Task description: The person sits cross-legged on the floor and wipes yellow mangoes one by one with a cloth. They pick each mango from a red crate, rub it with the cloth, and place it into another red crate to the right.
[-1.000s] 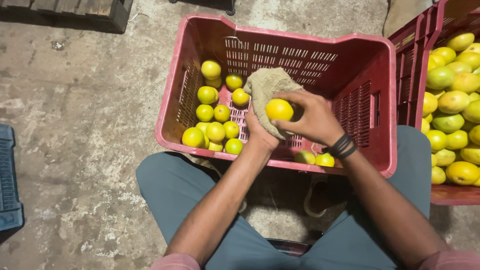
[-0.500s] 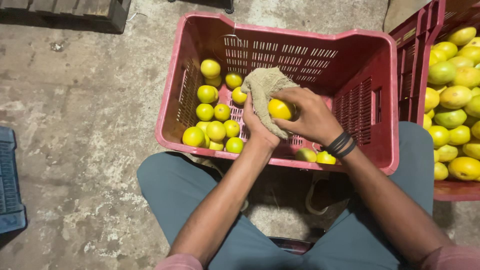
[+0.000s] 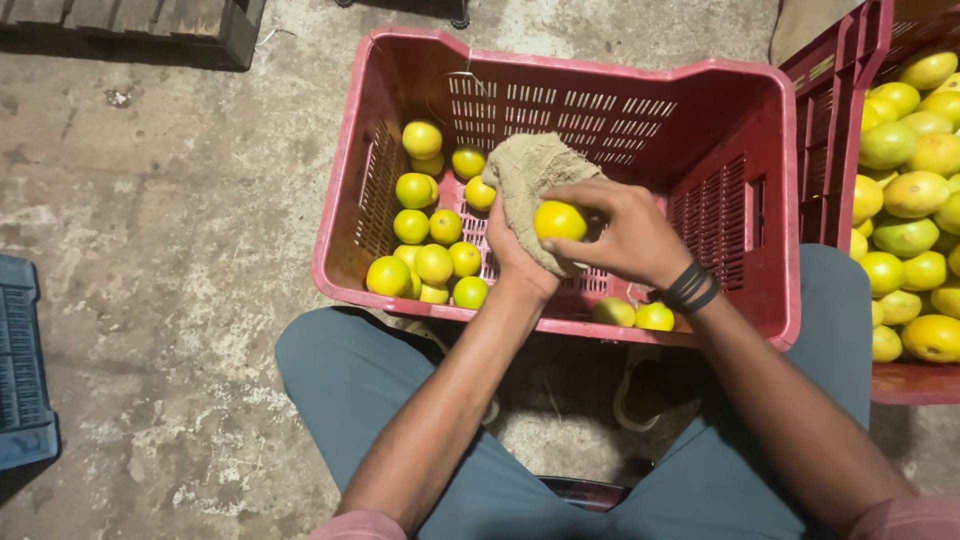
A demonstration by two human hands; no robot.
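Over a red plastic crate (image 3: 560,70), my left hand (image 3: 515,255) holds a beige cloth (image 3: 530,170) cupped under a yellow citrus fruit (image 3: 559,220). My right hand (image 3: 625,232) grips that fruit from the right, pressing it into the cloth. A dark band sits on my right wrist. Several yellow-green fruits (image 3: 432,230) lie on the crate's left side, and two more (image 3: 635,314) rest by its near wall.
A second red crate (image 3: 838,120) heaped with larger yellow and green fruit (image 3: 910,195) stands at the right. A blue crate (image 3: 22,370) lies at the left edge. A wooden pallet (image 3: 140,25) sits at the top left on the concrete floor (image 3: 160,230).
The fruit has turned slightly in the cloth between my hands. Both hands stay over the crate in nearly the same place.
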